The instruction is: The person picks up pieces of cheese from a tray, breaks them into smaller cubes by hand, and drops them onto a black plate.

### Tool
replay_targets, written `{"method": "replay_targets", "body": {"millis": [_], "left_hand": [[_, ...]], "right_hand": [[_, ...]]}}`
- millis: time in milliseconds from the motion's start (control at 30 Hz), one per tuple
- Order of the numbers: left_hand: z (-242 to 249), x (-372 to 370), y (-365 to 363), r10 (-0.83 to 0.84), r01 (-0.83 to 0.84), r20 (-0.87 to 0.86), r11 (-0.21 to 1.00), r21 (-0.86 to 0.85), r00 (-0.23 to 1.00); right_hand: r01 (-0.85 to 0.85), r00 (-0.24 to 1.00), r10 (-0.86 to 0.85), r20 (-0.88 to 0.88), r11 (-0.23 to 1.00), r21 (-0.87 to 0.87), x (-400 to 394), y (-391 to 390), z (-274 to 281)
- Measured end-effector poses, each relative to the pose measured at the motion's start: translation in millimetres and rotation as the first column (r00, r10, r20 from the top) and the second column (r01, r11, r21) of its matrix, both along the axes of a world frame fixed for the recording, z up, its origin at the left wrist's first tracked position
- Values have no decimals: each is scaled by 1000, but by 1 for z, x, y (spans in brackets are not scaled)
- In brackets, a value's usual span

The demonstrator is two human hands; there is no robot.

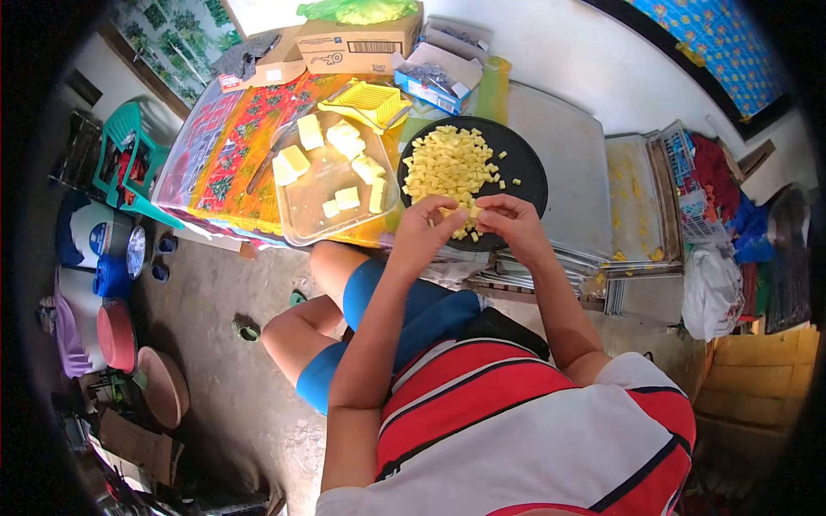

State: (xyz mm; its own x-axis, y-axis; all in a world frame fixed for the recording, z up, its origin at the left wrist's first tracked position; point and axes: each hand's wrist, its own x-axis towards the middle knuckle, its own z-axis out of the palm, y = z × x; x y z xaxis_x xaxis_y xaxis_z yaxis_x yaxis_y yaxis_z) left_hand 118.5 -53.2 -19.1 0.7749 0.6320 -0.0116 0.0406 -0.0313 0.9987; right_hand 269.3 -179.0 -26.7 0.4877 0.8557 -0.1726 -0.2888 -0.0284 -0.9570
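Note:
Over the near edge of a round black tray (527, 163), my left hand (423, 230) and my right hand (514, 225) are close together. Thumb and fingers of each are pinched. A small yellow cube (474, 211) shows at my right fingertips; what my left fingers hold, if anything, is too small to make out. Under and beyond the hands lies a heap of small yellow cubes (447, 163), with a few loose ones at its right side. To the left, a clear plastic tray (301, 211) carries several larger yellow blocks (292, 163).
A yellow slatted rack (370, 103) and a long knife (262, 172) lie on the patterned tablecloth (228, 159). Behind are a cardboard box (361, 47) and a blue-white box (434, 82). Stacked metal trays (559, 163) stand at right, a green chair (129, 159) at left.

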Motion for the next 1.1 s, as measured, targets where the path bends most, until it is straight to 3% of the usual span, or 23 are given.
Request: {"method": "replay_targets", "body": {"millis": [200,300,500,700,800,900,1000,1100], "left_hand": [[-10,7,-1,-157,156,73,988,11,985],[-9,6,-2,-162,175,142,981,-85,977],[-6,1,-2,-121,134,96,981,-138,988],[-5,3,-4,-70,112,113,897,-428,991],[-9,3,-4,-61,117,136,879,-463,989],[-14,7,-5,-12,42,84,930,-366,996],[-39,16,-2,5,-9,53,997,71,999],[-49,22,-8,39,-33,-39,989,147,998]], "right_hand": [[-57,998,56,14,995,80,-7,-1,13],[-70,998,70,10,994,84,-7,-2,15],[-49,998,53,-46,995,84,-9,-3,17],[-67,997,71,-38,993,97,-3,-6,12],[-65,998,64,12,991,118,-2,-6,11],[-22,995,14,98,996,84,-3,-8,13],[5,968,-9,251,1000,14,5,-9,5],[21,934,6,358,997,-71,15,-8,-12]]}}
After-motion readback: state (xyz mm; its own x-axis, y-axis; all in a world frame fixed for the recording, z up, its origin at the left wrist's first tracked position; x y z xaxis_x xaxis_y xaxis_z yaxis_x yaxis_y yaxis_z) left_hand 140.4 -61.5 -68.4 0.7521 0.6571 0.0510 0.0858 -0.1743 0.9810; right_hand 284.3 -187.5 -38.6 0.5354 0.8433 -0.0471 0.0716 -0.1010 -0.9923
